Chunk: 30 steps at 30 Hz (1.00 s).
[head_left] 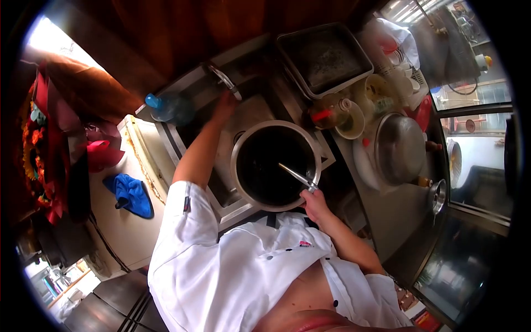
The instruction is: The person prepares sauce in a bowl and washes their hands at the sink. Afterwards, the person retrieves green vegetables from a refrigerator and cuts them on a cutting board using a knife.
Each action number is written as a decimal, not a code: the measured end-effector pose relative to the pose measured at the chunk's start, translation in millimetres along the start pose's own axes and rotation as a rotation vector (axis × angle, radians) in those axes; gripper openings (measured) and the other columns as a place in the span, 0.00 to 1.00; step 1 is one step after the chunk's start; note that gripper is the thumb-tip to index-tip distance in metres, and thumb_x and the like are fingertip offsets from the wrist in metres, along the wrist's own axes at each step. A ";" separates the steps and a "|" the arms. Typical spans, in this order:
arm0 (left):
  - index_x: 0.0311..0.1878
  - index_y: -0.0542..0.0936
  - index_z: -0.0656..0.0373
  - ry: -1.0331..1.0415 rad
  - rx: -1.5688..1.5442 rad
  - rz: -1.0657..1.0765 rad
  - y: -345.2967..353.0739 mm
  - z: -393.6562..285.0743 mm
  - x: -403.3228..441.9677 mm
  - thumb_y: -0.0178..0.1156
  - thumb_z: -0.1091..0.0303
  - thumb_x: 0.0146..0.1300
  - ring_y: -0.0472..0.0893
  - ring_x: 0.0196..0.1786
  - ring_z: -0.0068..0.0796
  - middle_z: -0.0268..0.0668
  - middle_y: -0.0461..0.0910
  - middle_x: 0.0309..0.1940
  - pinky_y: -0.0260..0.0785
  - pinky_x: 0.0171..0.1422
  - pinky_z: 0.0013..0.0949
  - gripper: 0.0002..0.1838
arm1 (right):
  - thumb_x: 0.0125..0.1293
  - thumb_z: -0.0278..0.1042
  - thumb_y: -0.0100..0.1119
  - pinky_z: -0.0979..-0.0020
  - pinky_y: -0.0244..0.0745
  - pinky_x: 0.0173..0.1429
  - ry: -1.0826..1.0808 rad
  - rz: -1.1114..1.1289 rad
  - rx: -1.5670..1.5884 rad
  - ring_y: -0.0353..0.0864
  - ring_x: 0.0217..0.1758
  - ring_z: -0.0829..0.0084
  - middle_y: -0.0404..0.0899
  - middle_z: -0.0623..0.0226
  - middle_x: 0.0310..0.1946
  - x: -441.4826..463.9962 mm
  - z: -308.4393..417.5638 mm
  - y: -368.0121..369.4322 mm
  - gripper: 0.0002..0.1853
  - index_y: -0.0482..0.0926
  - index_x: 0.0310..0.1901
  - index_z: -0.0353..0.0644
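A large round metal pot (276,125) with a dark inside stands at the sink (255,110). My right hand (315,205) is closed at the pot's near right rim. It grips a knife (298,176), a slim, tapering shiny blade whose tip points left over the pot's opening. My left hand (224,106) reaches forward to the curved metal tap (224,77), close under its spout. The left fingers are dark and blurred, so whether they touch the tap or hold anything is unclear. What the pot contains is too dark to make out.
Left of the sink stand a blue-topped clear bottle (168,108) and a blue cloth (131,195). A rectangular metal tray (326,58) lies behind right. A bottle of brownish liquid (334,110), a big metal bowl (399,148) and a dish rack (415,91) crowd the right.
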<state>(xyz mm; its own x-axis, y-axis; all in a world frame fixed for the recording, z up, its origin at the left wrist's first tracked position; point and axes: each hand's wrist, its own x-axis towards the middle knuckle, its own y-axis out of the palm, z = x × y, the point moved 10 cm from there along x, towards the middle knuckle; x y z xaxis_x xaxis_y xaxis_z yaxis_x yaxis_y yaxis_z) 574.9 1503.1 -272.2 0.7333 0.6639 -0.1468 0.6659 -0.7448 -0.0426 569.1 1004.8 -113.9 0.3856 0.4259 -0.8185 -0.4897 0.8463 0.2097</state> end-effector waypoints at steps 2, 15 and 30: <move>0.76 0.61 0.49 -0.115 -0.199 -0.008 7.4 -41.4 -63.4 0.57 0.72 0.67 0.79 0.58 0.36 0.39 0.78 0.57 0.73 0.62 0.39 0.34 | 0.64 0.23 0.53 0.60 0.84 0.45 -0.068 -0.016 -0.017 0.83 0.39 0.67 0.81 0.67 0.37 6.8 8.4 -0.4 0.08 0.79 0.43 0.39; 0.72 0.65 0.46 -0.516 -0.902 0.172 92.2 -96.0 -325.4 0.64 0.51 0.66 0.70 0.70 0.39 0.34 0.71 0.69 0.64 0.70 0.55 0.34 | 0.62 0.31 0.58 0.63 0.78 0.44 -0.050 0.063 -0.233 0.82 0.42 0.67 0.81 0.65 0.42 76.7 47.7 56.6 0.11 0.80 0.45 0.39; 0.54 0.79 0.62 -0.379 -1.056 -0.383 35.6 -56.6 -352.4 0.57 0.63 0.56 0.78 0.60 0.40 0.39 0.82 0.54 0.67 0.69 0.44 0.23 | 0.73 0.38 0.59 0.65 0.79 0.54 -0.021 0.461 -0.344 0.82 0.47 0.74 0.82 0.70 0.48 56.2 28.2 131.0 0.12 0.78 0.53 0.45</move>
<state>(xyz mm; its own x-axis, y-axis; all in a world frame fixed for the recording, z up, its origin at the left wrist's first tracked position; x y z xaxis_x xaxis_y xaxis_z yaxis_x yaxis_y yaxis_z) 348.0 1246.4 -166.1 0.4919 0.6376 -0.5929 0.7474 0.0402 0.6632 548.7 1148.6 -117.3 0.0857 0.7350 -0.6726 -0.8359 0.4204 0.3529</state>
